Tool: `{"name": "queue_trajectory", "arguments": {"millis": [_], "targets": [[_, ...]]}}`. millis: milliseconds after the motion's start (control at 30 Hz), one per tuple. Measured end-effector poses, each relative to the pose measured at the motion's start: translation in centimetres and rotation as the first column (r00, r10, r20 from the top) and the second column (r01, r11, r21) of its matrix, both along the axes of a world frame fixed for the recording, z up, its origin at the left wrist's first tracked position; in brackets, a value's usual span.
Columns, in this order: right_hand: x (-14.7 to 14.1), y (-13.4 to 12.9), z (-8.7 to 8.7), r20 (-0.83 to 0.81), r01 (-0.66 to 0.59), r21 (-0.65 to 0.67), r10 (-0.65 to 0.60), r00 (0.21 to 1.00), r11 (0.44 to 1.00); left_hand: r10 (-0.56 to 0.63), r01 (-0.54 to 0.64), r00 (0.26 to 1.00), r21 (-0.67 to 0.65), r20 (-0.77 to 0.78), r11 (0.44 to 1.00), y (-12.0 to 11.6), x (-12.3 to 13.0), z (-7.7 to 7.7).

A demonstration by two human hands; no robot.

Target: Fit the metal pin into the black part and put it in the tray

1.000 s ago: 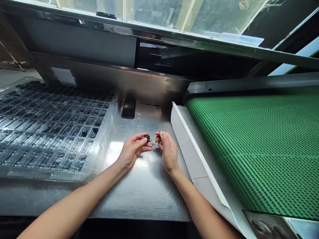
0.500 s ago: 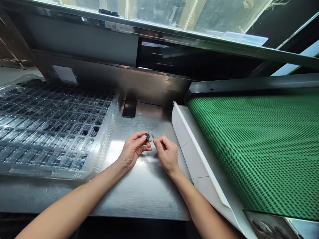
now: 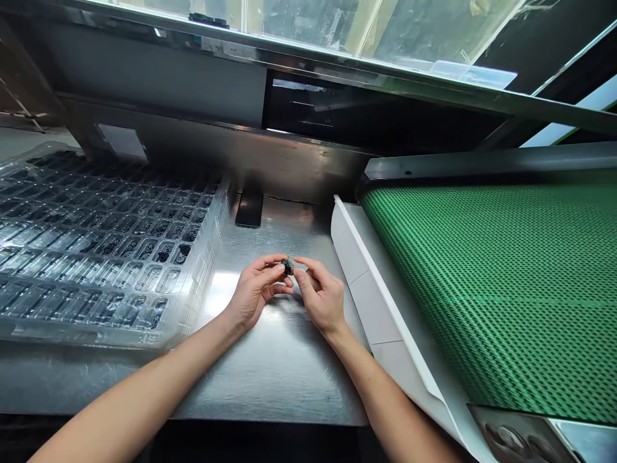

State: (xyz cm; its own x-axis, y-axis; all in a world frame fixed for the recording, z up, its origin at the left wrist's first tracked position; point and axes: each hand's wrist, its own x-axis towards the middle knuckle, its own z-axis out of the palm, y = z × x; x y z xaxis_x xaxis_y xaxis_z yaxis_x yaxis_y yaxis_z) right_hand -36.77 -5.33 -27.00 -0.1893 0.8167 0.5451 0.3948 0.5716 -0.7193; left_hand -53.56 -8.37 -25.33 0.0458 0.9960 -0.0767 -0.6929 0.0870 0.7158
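Pinched between the thumb and fingers of my left hand is a small round black plastic part with openings in it. My right hand is closed just to its right, thumb and index fingertips right at the part's edge. Between those fingertips sits a small pointed metal blade, mostly hidden by the fingers. Both hands are held above the steel worktop.
Left stands a stack of clear plastic trays, several pockets holding black parts. A black phone lies at the worktop's back. To the right, a white guard borders a green conveyor belt. A metal-framed shelf crosses above.
My right hand's index finger has straightened toward the black part, and its thumb has come closer to it. The blade's tip, plain to see before, is now largely covered. My left hand has hardly moved.
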Motion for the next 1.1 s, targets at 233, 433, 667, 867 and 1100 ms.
{"name": "queue_trajectory", "arguments": {"millis": [233,433,667,867,1100], "targets": [[0.03,-0.03,0.13,0.031,-0.054,0.002,0.054,0.998,0.999,-0.025,0.026,1.000,0.034,-0.018,0.999,0.04,-0.15,0.32],[-0.04,-0.12,0.22,0.060,-0.054,-0.015,0.055,0.997,0.998,-0.006,0.006,1.000,0.008,-0.004,1.000,0.00,-0.11,0.47],[0.03,-0.20,0.47,0.057,-0.065,-0.036,0.067,0.996,0.997,-0.005,0.006,1.000,0.029,-0.003,1.000,-0.04,-0.20,0.74],[0.16,-0.16,0.52,0.058,-0.077,-0.045,0.080,0.995,0.996,0.006,-0.003,0.999,0.066,-0.050,0.998,-0.07,-0.31,1.02],[0.20,-0.16,0.37,0.061,-0.094,-0.035,0.096,0.993,0.995,0.011,-0.008,0.998,0.060,-0.056,0.998,0.07,-0.33,0.97]]}}
